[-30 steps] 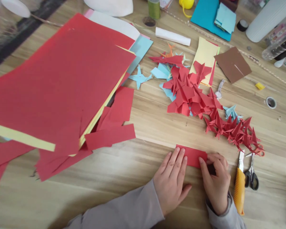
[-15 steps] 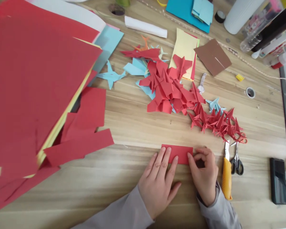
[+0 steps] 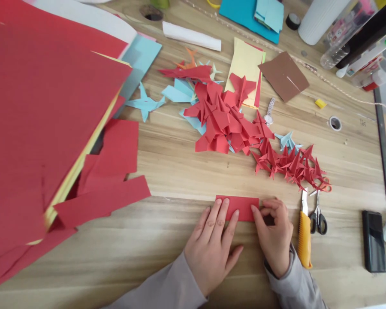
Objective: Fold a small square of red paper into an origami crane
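A small red paper rectangle [image 3: 242, 209] lies flat on the wooden table in front of me. My left hand [image 3: 209, 240] rests on its left part, fingers stretched out and pressing down. At the right end, my right hand [image 3: 274, 231] has its thumb on the paper's edge and its other fingers curled in, in a pinch. Whether the paper is folded or a single layer I cannot tell. Beyond the hands lies a heap of folded red paper shapes [image 3: 223, 116], with smaller pointed red paper shapes [image 3: 289, 163] to its right.
Large red sheets [image 3: 58, 107] and loose red strips [image 3: 106, 201] cover the left side. Right of my hands lie a yellow-handled knife [image 3: 305, 236], scissors [image 3: 318, 219] and a black phone [image 3: 373, 241]. Further back are a watch [image 3: 269, 116], brown paper [image 3: 283, 77] and a white roll [image 3: 192, 36].
The whole view has shifted slightly, with things sitting a little further left. Both hands keep the same pose on the red paper.
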Available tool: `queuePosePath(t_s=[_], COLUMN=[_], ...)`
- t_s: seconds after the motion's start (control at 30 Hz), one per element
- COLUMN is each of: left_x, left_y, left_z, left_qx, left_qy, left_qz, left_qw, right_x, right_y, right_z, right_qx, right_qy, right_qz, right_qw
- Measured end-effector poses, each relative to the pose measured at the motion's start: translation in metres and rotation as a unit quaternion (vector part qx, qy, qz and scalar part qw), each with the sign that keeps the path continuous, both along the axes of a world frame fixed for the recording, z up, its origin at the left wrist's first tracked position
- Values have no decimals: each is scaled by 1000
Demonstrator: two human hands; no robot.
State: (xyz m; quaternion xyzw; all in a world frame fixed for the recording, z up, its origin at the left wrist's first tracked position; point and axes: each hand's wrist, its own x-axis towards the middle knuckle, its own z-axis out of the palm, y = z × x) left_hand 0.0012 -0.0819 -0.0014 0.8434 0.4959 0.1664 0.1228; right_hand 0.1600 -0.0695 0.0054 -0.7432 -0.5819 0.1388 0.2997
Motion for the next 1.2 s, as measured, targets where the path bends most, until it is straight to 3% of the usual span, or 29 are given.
queuePosePath(t_s=[0.47,1.2], left_x=[-2,-4], left_y=[3,3], left_z=[2,0], left_qx=[-13,-10], left_qy=[-13,-6], left_qz=[-7,-15], left_qw=[1000,1000], right_x=[-1,-3], right_y=[1,3], right_z=[0,9], right_qx=[-3,8], right_qy=[7,9], right_qz=[-5,57], right_qw=[1000,998])
